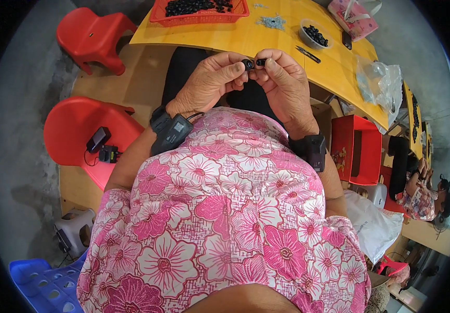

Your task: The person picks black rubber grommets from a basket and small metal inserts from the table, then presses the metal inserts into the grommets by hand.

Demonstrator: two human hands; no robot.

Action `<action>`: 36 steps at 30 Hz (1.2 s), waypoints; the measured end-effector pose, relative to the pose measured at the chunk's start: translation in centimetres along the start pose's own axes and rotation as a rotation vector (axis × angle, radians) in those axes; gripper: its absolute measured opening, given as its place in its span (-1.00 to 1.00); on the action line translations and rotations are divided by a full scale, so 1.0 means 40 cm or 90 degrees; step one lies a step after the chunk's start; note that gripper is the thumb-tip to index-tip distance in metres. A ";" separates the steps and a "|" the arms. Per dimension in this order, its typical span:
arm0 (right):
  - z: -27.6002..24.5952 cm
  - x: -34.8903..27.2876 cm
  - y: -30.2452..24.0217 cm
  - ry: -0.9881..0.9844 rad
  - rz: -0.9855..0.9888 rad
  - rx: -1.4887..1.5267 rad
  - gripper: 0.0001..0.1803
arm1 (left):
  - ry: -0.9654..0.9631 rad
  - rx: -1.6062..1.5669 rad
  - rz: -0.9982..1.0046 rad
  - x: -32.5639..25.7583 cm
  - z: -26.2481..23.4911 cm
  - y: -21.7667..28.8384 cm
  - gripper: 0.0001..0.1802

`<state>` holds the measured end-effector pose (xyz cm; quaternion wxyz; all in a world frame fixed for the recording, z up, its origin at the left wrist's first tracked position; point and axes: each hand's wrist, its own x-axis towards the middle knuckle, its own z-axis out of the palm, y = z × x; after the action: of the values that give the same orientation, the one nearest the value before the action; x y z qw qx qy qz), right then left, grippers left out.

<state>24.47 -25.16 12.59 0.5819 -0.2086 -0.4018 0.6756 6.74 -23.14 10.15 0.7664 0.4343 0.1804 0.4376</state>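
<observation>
Both hands are raised close together in front of the yellow table's near edge. My left hand (216,78) pinches a small round black plastic piece (248,64) between thumb and fingers. A second small black piece (261,62) is gripped by the thumb and forefinger of my right hand (282,83). The two pieces are a short gap apart, and their exact kind is too small to make out. On the table beyond lie a red basket (204,20) of many black pieces (188,6) and a clear tub (308,43) with more of them.
Small snips (308,54) lie near the yellow table's (193,34) front edge, with a heap of small greyish bits (272,22) farther back. A clear plastic bag (381,86) hangs over the right end. Red chairs (92,39) stand at left, a red box (358,151) at right.
</observation>
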 end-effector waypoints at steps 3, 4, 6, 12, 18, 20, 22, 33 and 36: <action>-0.004 0.007 0.004 -0.011 0.001 -0.017 -0.78 | 0.011 -0.015 -0.006 0.002 -0.007 -0.007 -0.72; -0.006 0.008 0.007 -0.015 0.001 -0.022 -0.79 | 0.013 -0.025 -0.009 0.002 -0.010 -0.010 -0.73; -0.012 0.010 0.010 -0.018 0.002 -0.028 -0.79 | 0.021 -0.026 -0.012 0.003 -0.008 -0.015 -0.74; -0.015 0.008 0.019 0.021 0.029 -0.051 -0.82 | 0.039 -0.030 -0.019 0.004 -0.012 -0.024 -0.77; -0.006 0.008 0.016 0.011 0.029 -0.055 -0.82 | 0.029 -0.018 -0.013 0.004 -0.019 -0.021 -0.77; 0.008 0.008 0.012 0.042 0.022 -0.097 -0.82 | 0.031 -0.012 -0.011 0.003 -0.020 -0.018 -0.77; 0.005 0.008 0.020 0.042 -0.003 -0.154 -0.82 | 0.039 -0.011 -0.022 0.001 -0.024 -0.018 -0.77; 0.002 0.024 0.034 0.029 -0.111 -0.361 -0.80 | 0.062 -0.031 -0.032 0.006 -0.030 -0.019 -0.76; -0.003 0.022 0.038 0.028 -0.085 -0.293 -0.80 | 0.062 -0.029 -0.031 0.002 -0.031 -0.024 -0.75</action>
<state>23.43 -24.29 11.48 0.5708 -0.3233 -0.5454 0.5217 6.48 -22.68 8.67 0.7770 0.3902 0.2181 0.4433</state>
